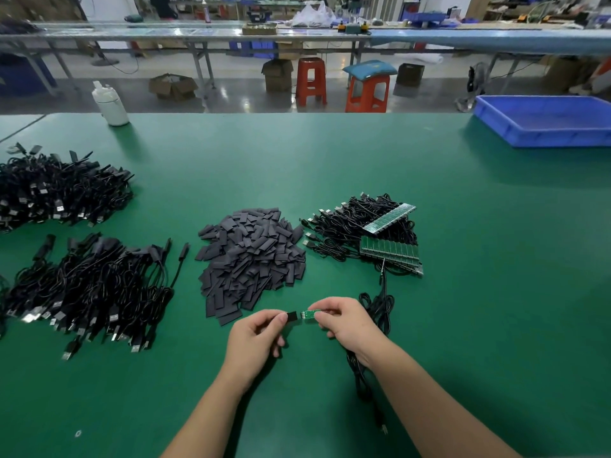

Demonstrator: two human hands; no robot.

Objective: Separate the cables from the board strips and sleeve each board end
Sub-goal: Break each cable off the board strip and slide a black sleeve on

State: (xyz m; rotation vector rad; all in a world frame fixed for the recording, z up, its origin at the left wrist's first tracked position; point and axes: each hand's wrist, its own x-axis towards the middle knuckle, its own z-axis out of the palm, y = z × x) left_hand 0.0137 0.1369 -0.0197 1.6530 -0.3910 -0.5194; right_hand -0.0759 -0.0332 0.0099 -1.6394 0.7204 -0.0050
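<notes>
The left hand pinches a black sleeve, mouth facing the green board end pinched by the right hand (aligned for insertion).

Beyond the green table, a glossy grey floor, orange stools and long workbenches

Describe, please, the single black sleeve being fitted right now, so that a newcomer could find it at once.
Start at the green table and find the big heap of black sleeves in its middle. Just in front of it, the left hand pinches the one black sleeve. Unlike the heaped ones, it is held up, facing the small green board in the right hand.
</notes>
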